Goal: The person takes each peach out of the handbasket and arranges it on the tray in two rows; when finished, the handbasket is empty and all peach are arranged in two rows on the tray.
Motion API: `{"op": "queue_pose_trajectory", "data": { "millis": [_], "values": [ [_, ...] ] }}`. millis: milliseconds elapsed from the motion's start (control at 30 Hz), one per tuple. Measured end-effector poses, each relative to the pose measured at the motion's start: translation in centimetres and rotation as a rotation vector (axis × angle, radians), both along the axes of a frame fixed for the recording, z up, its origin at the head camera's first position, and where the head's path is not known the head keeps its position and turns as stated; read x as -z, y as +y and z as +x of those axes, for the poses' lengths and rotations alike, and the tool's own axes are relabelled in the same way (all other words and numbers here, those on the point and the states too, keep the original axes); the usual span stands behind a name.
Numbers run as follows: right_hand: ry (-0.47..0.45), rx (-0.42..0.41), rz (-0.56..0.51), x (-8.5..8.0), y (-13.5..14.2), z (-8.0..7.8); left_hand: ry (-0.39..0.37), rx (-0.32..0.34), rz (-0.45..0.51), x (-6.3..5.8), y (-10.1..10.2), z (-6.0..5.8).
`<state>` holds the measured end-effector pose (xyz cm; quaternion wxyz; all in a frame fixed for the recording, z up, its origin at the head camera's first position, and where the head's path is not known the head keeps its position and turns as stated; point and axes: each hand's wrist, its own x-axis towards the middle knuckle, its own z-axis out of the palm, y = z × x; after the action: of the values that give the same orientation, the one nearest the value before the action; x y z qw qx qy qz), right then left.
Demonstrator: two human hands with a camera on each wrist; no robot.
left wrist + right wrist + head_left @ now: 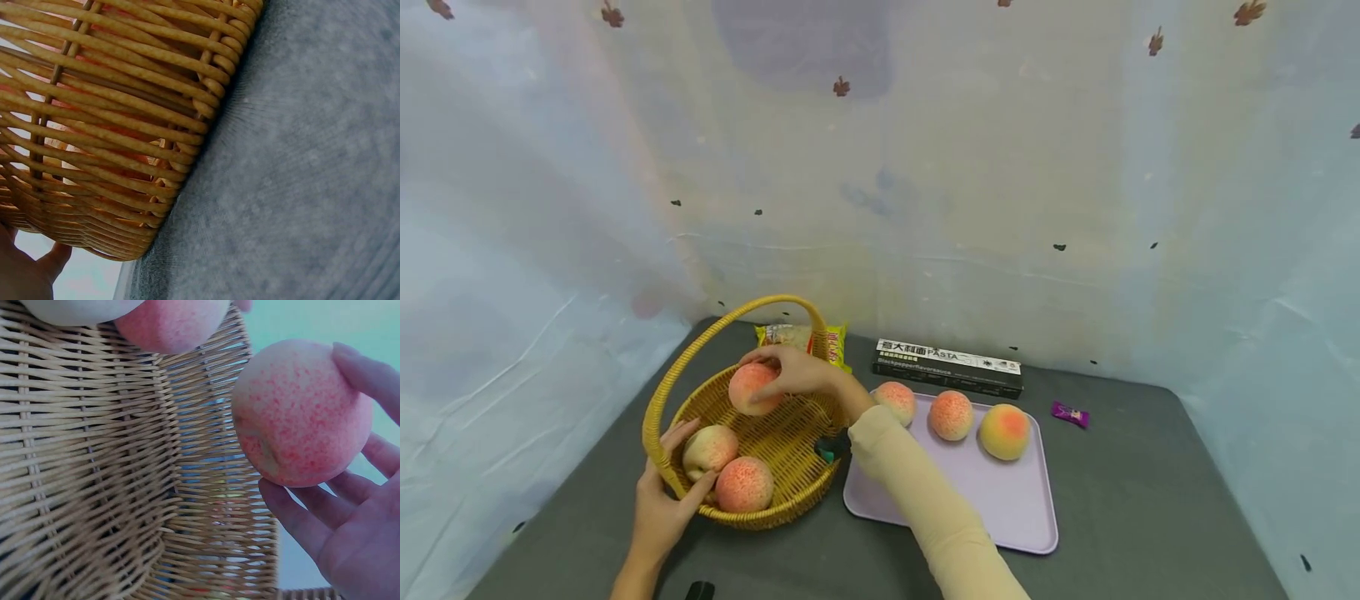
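My right hand [796, 372] grips a pinkish peach [754, 388] over the far part of the yellow wicker basket [793, 446]. In the right wrist view, thumb and fingers curve about this speckled peach [303, 415], with the basket's woven wall beside it. At the basket's near left, my left hand [658, 508] holds the rim by the foot of the tall handle, fingers outside and thumb over the edge. Close to that thumb lie a pale peach [711, 448] and a redder peach [745, 485] inside the basket. The left wrist view shows mostly the basket's outer weave [119, 106].
Right of the basket, a lilac tray [1022, 521] bears three peaches [951, 415] along its far side; my right sleeve crosses over it. Behind stand a black pasta box [947, 368] and a yellow packet [837, 346]. A small purple wrapper [1070, 414] lies at the right.
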<state>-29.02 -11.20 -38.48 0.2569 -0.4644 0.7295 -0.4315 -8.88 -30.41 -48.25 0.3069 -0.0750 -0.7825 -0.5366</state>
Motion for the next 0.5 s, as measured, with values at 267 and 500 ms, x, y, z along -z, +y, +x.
{"op": "queue_pose_trajectory", "data": {
  "millis": [267, 500],
  "values": [
    [0.047, 0.001, -0.083, -1.4, 2.2, 0.5, -0.012, -0.013, 0.008, -0.7, 0.3, 0.1],
    [0.023, 0.017, -0.127, -1.7, 4.7, 1.4, -0.043, -0.023, 0.013, -2.5, 1.5, 1.0]
  ]
}}
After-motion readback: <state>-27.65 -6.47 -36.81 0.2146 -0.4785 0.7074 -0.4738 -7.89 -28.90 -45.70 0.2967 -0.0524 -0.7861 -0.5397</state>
